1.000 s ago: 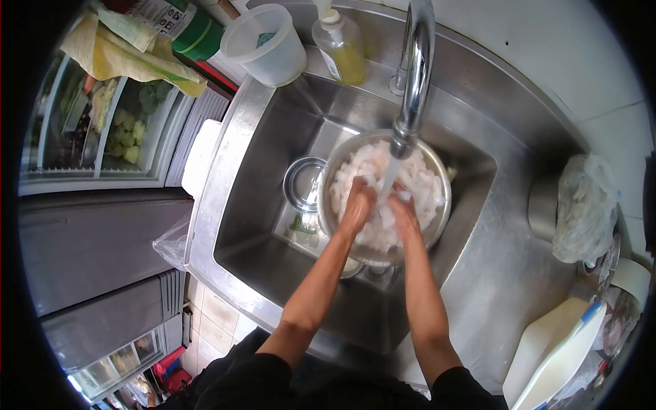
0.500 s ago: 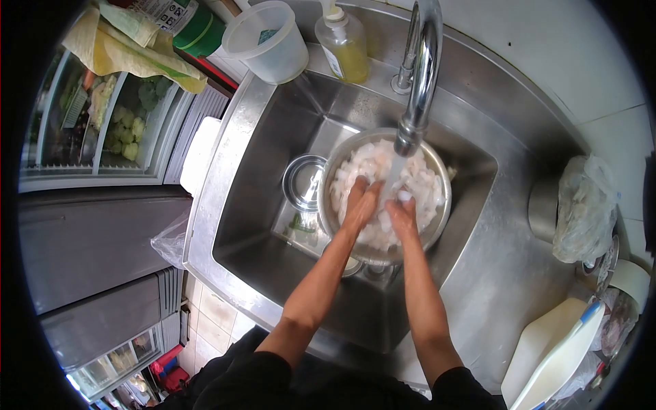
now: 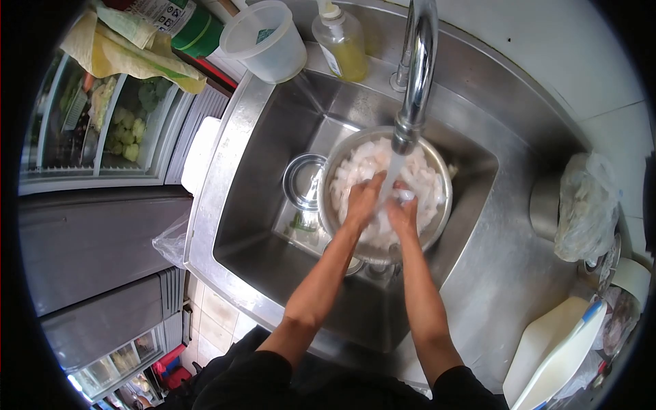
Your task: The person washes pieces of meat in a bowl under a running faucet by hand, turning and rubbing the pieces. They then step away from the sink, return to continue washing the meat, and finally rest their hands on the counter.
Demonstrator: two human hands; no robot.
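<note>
A round metal bowl (image 3: 444, 212) full of whitish-pink raw pieces (image 3: 425, 179), their exact kind unclear, stands in the steel sink (image 3: 273, 130). Water runs into it from the chrome faucet (image 3: 410, 123). My left hand (image 3: 363, 201) is in the bowl with fingers curled in toward the stream; anything in its grip is hidden. Close beside it, to the right, my right hand (image 3: 402, 213) is closed around a pale piece that shows at its fingertips. The falling water and motion blur both hands' fingers.
In the sink, a round metal dish (image 3: 305, 181) lies left of the bowl, near green scraps (image 3: 301, 222). A plastic tub (image 3: 263, 48) and a soap bottle (image 3: 342, 48) line the back rim. At right are a plastic bag (image 3: 586, 205) and a white container (image 3: 553, 352).
My left hand has shifted slightly up and right toward the stream, its fingers coming nearer my right hand. The right hand stays almost in place, turning a little. Water keeps running.
</note>
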